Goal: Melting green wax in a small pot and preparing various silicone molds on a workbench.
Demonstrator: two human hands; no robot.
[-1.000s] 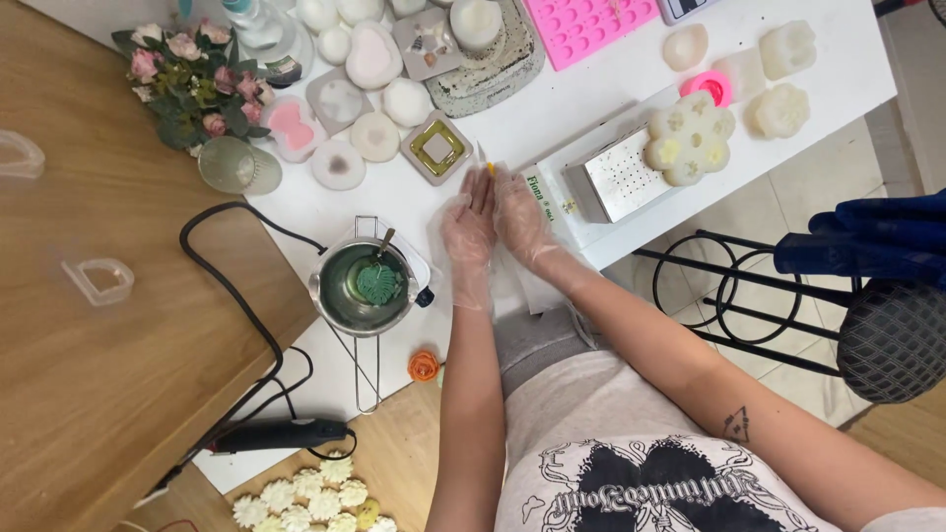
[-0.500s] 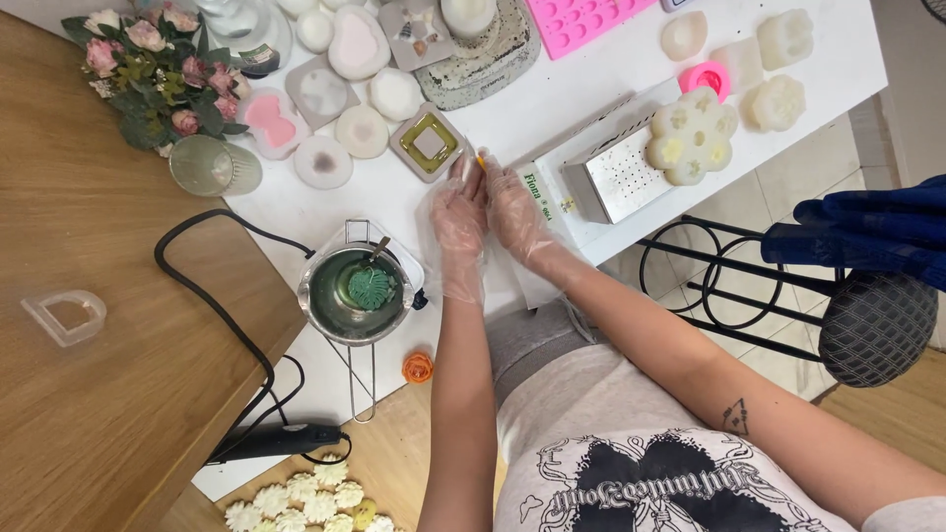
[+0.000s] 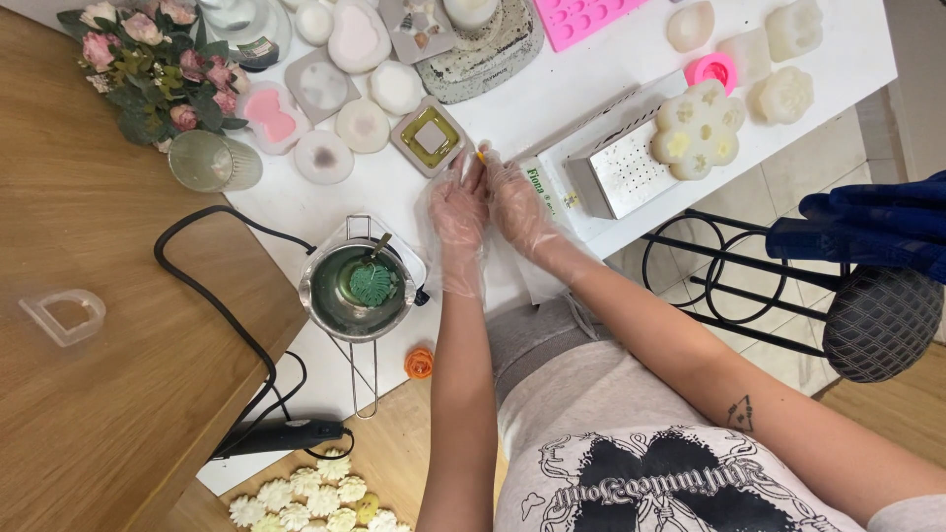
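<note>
Wearer: grey shorts and a black-and-white printed top at the bottom edge; both forearms reach forward onto the white tabletop.
Near items: pale flower-shaped pieces lie by the wearer's left side; a black handled tool with its cord lies just beyond them; a small orange rose sits on the tabletop's near edge.
Pot: metal pot on a wire stand, left of the left hand, near but apart; a green leaf shape rests inside it.
Left hand: left hand in a loose clear glove, palm down, fingers together and extended forward; whether they pinch anything cannot be told.
Right hand: right hand, also gloved, just beside the left and touching it at the fingertips.
Held thing: small yellow-orange stick shows at the meeting fingertips, its long axis pointing away from the wearer; which hand clamps it cannot be told, as both sit equally close.
Position: the stick lies straight ahead of both hands, just right of the square mould with a yellow-green frame.
Right side: perforated metal box carries a cream flower-shaped block.
Far: round white moulds, a pink tray, a glass and a pink bouquet.
</note>
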